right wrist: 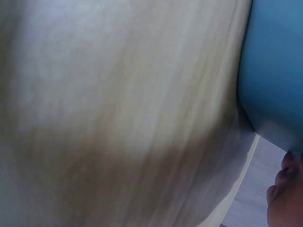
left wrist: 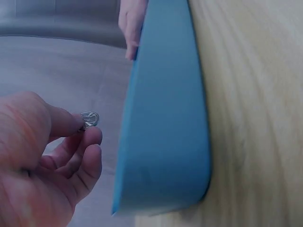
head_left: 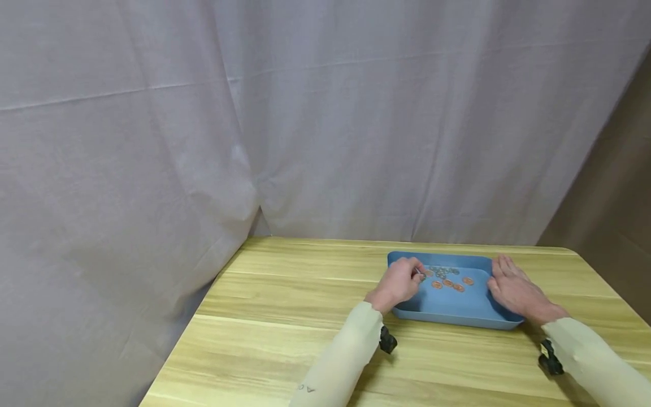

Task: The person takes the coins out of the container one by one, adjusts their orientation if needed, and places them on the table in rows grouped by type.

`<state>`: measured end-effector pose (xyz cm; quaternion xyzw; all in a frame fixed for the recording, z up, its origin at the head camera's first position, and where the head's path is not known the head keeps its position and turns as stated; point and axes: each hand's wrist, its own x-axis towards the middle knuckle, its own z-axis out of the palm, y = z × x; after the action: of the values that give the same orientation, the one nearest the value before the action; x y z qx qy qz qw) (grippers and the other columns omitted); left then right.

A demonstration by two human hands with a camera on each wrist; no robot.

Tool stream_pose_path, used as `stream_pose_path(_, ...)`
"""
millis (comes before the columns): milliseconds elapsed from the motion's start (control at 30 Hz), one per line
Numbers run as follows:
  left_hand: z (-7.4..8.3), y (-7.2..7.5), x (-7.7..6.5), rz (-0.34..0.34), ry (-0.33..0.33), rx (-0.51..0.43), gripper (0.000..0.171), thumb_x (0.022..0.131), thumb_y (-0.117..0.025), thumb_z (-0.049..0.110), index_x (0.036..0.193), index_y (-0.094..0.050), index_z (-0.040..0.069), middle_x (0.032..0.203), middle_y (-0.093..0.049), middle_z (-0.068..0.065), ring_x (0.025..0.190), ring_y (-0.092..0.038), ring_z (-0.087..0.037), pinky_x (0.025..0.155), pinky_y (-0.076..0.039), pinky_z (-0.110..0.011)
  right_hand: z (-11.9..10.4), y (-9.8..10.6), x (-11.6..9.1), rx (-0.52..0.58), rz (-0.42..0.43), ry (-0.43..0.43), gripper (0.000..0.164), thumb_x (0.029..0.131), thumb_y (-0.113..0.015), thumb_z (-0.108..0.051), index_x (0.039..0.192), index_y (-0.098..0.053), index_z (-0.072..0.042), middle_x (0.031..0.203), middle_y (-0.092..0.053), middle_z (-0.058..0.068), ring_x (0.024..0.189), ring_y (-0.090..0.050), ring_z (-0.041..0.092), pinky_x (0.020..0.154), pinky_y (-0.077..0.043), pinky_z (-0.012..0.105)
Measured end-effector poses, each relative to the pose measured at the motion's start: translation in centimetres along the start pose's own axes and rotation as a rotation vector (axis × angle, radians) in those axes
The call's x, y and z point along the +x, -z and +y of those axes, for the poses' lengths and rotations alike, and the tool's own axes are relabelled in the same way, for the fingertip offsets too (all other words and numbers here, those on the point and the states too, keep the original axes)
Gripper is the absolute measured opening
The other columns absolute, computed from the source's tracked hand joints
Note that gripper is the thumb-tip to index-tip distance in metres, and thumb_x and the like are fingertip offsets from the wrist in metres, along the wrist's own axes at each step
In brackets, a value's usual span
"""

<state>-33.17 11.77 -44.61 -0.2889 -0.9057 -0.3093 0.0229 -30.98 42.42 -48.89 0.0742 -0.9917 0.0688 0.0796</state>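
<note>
A silver coin (left wrist: 90, 120) is pinched between the thumb and fingers of my left hand (head_left: 402, 281), above the left end of a blue tray (head_left: 458, 320). Inside the tray lie several copper coins (head_left: 448, 283) and several silver coins (head_left: 441, 271), grouped toward its back left. My right hand (head_left: 515, 287) rests on the tray's right rim, fingers pointing to the back and thumb at the inner edge. Only a small part of that hand (right wrist: 288, 189) shows in the right wrist view, beside the tray's outer wall (right wrist: 274, 71).
The tray stands on a wooden table (head_left: 274, 316) toward its right side. A grey curtain (head_left: 346, 141) hangs behind the table and along its left. A brown surface (head_left: 610, 186) rises at the right. Black wrist cameras (head_left: 387, 340) sit under both sleeves.
</note>
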Motion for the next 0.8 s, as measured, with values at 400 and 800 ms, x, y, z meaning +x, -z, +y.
stream_pose_path(400, -2.6, 4.0, -1.1, 0.039, -0.052, 0.022, 0.009, 0.099, -0.056, 0.016, 0.102, -0.064, 0.015, 0.09, -0.059, 0.006, 0.072, -0.05, -0.004, 0.063, -0.041, -0.014, 0.0, 0.1, -0.1, -0.004, -0.003, -0.006, 0.063, 0.104, -0.029, -0.025, 0.142, -0.02, 0.024, 0.149, -0.014, 0.046, 0.143, -0.011, 0.056, 0.112, -0.017, 0.066)
stream_pose_path(800, -6.5, 7.3, -2.9, 0.036, -0.019, 0.068, 0.011, 0.099, -0.055, 0.016, 0.103, -0.065, 0.013, 0.09, -0.06, 0.004, 0.08, -0.052, -0.006, 0.071, -0.044, -0.018, 0.3, 0.3, -0.4, -0.017, -0.005, 0.005, 0.062, 0.104, -0.029, -0.026, 0.142, -0.022, 0.023, 0.148, -0.018, 0.046, 0.143, -0.009, 0.057, 0.111, -0.015, 0.069)
